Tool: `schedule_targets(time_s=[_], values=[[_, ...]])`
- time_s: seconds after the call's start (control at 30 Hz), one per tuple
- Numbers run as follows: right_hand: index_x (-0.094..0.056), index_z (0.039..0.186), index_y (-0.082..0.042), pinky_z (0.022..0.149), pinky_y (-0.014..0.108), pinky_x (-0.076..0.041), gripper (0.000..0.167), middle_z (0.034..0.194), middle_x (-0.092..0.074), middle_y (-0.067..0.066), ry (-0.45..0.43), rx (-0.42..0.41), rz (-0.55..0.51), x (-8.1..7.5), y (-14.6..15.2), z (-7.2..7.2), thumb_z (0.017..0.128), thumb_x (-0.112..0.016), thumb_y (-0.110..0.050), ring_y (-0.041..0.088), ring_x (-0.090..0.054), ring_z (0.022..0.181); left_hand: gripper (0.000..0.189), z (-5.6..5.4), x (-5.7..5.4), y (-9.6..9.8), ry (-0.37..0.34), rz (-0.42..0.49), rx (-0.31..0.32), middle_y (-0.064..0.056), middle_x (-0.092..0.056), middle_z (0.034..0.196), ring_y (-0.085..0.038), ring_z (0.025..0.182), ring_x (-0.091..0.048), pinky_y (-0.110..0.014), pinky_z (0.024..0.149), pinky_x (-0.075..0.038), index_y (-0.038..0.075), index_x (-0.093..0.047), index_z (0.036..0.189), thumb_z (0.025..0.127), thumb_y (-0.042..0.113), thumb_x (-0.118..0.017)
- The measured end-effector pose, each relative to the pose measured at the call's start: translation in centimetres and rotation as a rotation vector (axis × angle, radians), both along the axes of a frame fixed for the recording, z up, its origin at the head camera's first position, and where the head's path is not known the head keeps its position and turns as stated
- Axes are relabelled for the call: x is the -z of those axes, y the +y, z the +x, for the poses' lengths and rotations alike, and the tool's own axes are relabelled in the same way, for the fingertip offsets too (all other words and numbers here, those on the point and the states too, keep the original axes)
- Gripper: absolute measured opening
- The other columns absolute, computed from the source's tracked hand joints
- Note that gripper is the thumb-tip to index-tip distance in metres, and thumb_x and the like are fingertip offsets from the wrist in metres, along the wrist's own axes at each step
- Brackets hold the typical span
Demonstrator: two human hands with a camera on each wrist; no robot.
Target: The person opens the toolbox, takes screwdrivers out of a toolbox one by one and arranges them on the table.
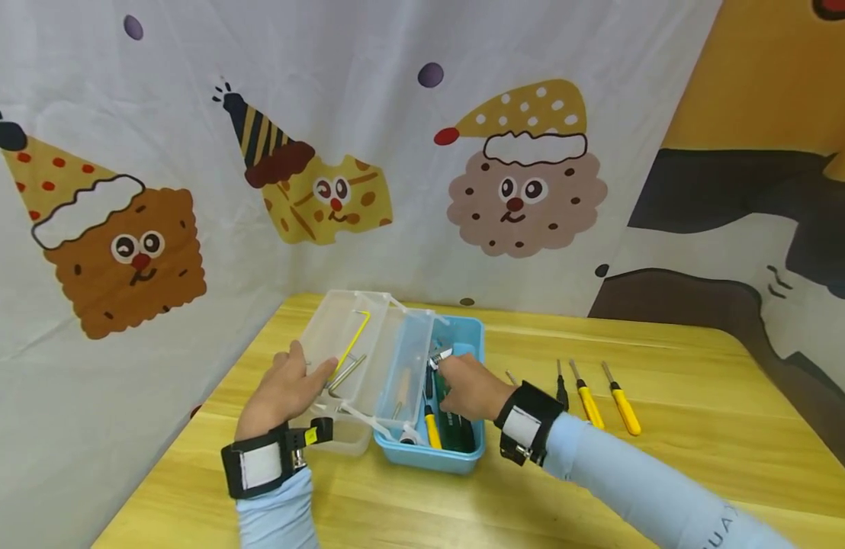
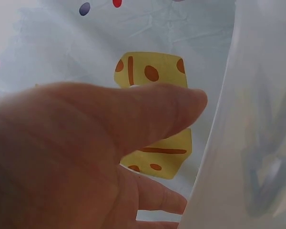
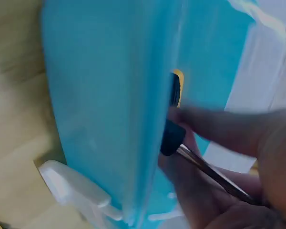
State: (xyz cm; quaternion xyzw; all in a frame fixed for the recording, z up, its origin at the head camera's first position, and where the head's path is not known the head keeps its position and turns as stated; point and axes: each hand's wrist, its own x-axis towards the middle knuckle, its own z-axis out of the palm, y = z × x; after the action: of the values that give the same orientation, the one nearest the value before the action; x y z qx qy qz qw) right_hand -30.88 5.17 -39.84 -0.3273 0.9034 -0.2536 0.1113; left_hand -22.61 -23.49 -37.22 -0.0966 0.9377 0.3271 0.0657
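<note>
A blue toolbox [image 1: 429, 459] stands on the table, its translucent lid [image 1: 333, 320] swung out to the left. My left hand [image 1: 281, 393] is at the lid's left edge with fingers extended; in the left wrist view the thumb stands apart from the translucent plastic and the lower fingertips meet its edge. A yellow hex key [image 1: 355, 339] and bare metal hex keys [image 1: 348, 375] lie in the lid. My right hand [image 1: 473, 387] reaches into the toolbox with curled fingers. There it grips a dark-handled tool with a metal shaft [image 3: 214, 174], partly hidden by the fingers. An adjustable wrench's head [image 1: 440, 356] shows beside the fingertips.
Inside the toolbox are a yellow-handled tool [image 1: 432, 428] and a dark green case [image 1: 453, 433]. Right of it lie two yellow-handled screwdrivers [image 1: 625, 408] and a black-handled one [image 1: 562, 393]. A cartoon-printed cloth [image 1: 388, 46] hangs behind the wooden table [image 1: 711, 427].
</note>
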Motion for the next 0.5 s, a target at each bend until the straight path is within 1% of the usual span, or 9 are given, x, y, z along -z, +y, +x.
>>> schedule_targets(time_s=[0.03, 0.07, 0.13, 0.2, 0.27, 0.33, 0.4, 0.43, 0.5], values=[[-0.066, 0.106, 0.009, 0.052, 0.026, -0.046, 0.011, 0.074, -0.058, 0.009, -0.024, 0.001, -0.008, 0.0, 0.0, 0.4, 0.096, -0.070, 0.006, 0.016, -0.054, 0.056, 0.097, 0.0, 0.0, 0.0, -0.001, 0.000, 0.001, -0.042, -0.026, 0.157, -0.048, 0.127, -0.046, -0.065, 0.112, -0.041, -0.013, 0.001, 0.163, 0.109, 0.054, -0.043], [-0.065, 0.105, 0.008, 0.053, 0.026, -0.047, 0.008, 0.074, -0.057, 0.008, -0.019, -0.005, 0.001, 0.1, 0.1, 0.7, 0.099, -0.066, 0.004, 0.016, -0.056, 0.061, 0.097, 0.0, -0.1, 0.0, -0.001, 0.000, 0.002, -0.042, -0.025, 0.157, -0.049, 0.129, -0.046, -0.066, 0.113, -0.040, -0.013, 0.002, 0.163, 0.109, 0.055, -0.043], [-0.065, 0.119, 0.007, 0.060, 0.029, -0.050, 0.018, 0.090, -0.065, 0.011, 0.002, -0.028, 0.048, -0.1, 0.3, 1.3, 0.104, -0.056, 0.003, 0.017, -0.061, 0.075, 0.098, 0.0, 0.0, 0.0, -0.003, 0.005, 0.003, -0.043, -0.022, 0.160, -0.049, 0.132, -0.043, -0.067, 0.116, -0.038, -0.013, 0.003, 0.163, 0.109, 0.054, -0.043], [-0.063, 0.135, 0.002, 0.068, 0.033, -0.053, 0.033, 0.109, -0.069, 0.016, 0.040, -0.052, 0.131, -0.3, 0.6, 1.8, 0.105, -0.050, 0.005, 0.020, -0.060, 0.089, 0.098, 0.1, 0.0, 0.0, -0.004, 0.014, 0.001, -0.042, -0.021, 0.161, -0.049, 0.133, -0.042, -0.068, 0.117, -0.036, -0.012, 0.004, 0.163, 0.109, 0.054, -0.043], [-0.065, 0.138, -0.004, 0.080, 0.038, -0.054, 0.039, 0.122, -0.070, 0.017, 0.088, -0.083, 0.229, -0.4, 1.0, 2.3, 0.103, -0.051, 0.006, 0.023, -0.058, 0.099, 0.098, 0.2, 0.1, 0.0, -0.002, 0.020, -0.003, -0.042, -0.022, 0.160, -0.049, 0.132, -0.043, -0.068, 0.116, -0.037, -0.012, 0.003, 0.163, 0.109, 0.054, -0.044], [-0.070, 0.133, -0.008, 0.090, 0.047, -0.055, 0.039, 0.121, -0.073, 0.016, 0.130, -0.108, 0.285, -0.3, 1.4, 2.8, 0.101, -0.054, 0.007, 0.027, -0.063, 0.104, 0.098, 0.2, 0.1, 0.0, 0.004, 0.017, -0.005, -0.042, -0.024, 0.159, -0.049, 0.131, -0.043, -0.068, 0.115, -0.038, -0.013, 0.003, 0.163, 0.109, 0.053, -0.044], [-0.072, 0.132, -0.010, 0.099, 0.055, -0.053, 0.039, 0.122, -0.076, 0.014, 0.173, -0.132, 0.309, 0.0, 1.8, 3.2, 0.099, -0.059, 0.007, 0.032, -0.068, 0.116, 0.097, 0.2, 0.0, 0.1, 0.007, 0.012, -0.006, -0.042, -0.026, 0.158, -0.049, 0.129, -0.044, -0.067, 0.113, -0.039, -0.013, 0.002, 0.163, 0.109, 0.053, -0.044], [-0.071, 0.133, -0.010, 0.098, 0.056, -0.053, 0.040, 0.123, -0.077, 0.015, 0.200, -0.150, 0.312, 0.1, 1.9, 3.4, 0.098, -0.061, 0.006, 0.034, -0.069, 0.119, 0.098, 0.2, 0.0, 0.1, 0.009, 0.009, -0.006, -0.042, -0.026, 0.157, -0.049, 0.129, -0.045, -0.067, 0.113, -0.039, -0.013, 0.002, 0.163, 0.109, 0.053, -0.044], [-0.068, 0.136, -0.009, 0.088, 0.048, -0.057, 0.043, 0.118, -0.076, 0.017, 0.266, -0.177, 0.264, 0.2, 2.3, 3.6, 0.096, -0.064, 0.008, 0.035, -0.071, 0.110, 0.097, 0.2, 0.0, 0.2, 0.013, 0.006, -0.004, -0.041, -0.027, 0.157, -0.048, 0.129, -0.045, -0.067, 0.113, -0.040, -0.013, 0.002, 0.163, 0.109, 0.053, -0.045]])
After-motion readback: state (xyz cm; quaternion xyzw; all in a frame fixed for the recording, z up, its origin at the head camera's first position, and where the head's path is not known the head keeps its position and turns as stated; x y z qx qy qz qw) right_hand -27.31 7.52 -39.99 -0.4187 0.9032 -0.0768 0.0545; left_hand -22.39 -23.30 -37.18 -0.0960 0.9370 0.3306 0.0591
